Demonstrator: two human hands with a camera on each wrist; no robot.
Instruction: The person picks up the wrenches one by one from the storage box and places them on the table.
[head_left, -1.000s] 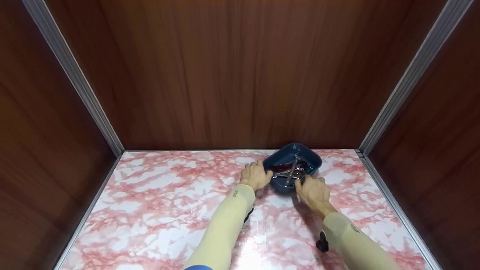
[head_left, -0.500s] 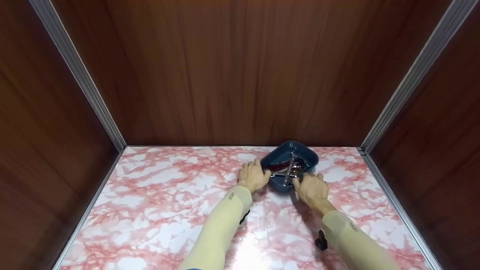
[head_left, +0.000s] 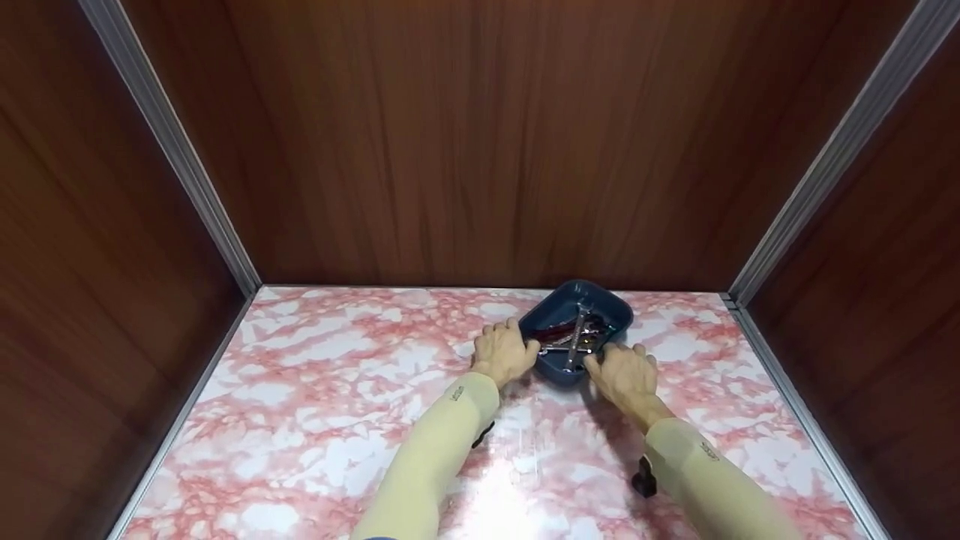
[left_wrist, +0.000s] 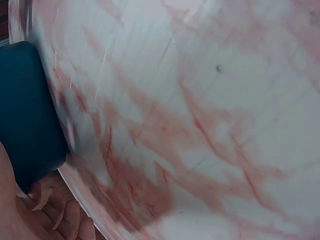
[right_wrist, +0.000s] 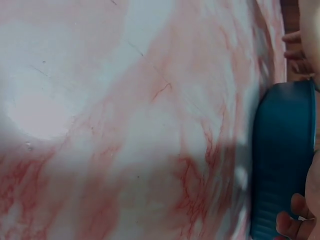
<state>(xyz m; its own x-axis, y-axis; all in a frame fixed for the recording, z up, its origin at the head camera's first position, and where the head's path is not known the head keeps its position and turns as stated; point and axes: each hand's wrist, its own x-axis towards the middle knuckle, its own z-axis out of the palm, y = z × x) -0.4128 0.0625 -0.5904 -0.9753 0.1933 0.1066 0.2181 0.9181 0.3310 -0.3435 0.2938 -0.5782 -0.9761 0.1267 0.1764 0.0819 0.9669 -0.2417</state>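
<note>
A dark blue plastic basin (head_left: pixel 568 298) with rounded corners sits near the back edge of the table, turned at an angle. Inside it lie several tools, among them a silver wrench-like bar (head_left: pixel 577 337) lying across the others and a dark red piece (head_left: pixel 553 331). My left hand (head_left: pixel 504 354) holds the basin's left side, thumb at the rim. On the near right side, my right hand (head_left: pixel 624 375) grips the rim, its thumb inward. Both wrist views show the basin's outer wall (left_wrist: pixel 27 115) beside the hands; its underside is hidden.
The table (head_left: pixel 315 420) has a red and white marbled top. A brown wood-grain panel (head_left: pixel 465 150) rises behind it, with side panels left and right. Grey metal strips (head_left: pixel 787 397) run along the side edges.
The basin, with both hands on it, has shifted slightly left and a little nearer relative to the table. The head view has tilted a little. Both hands keep their hold.
</note>
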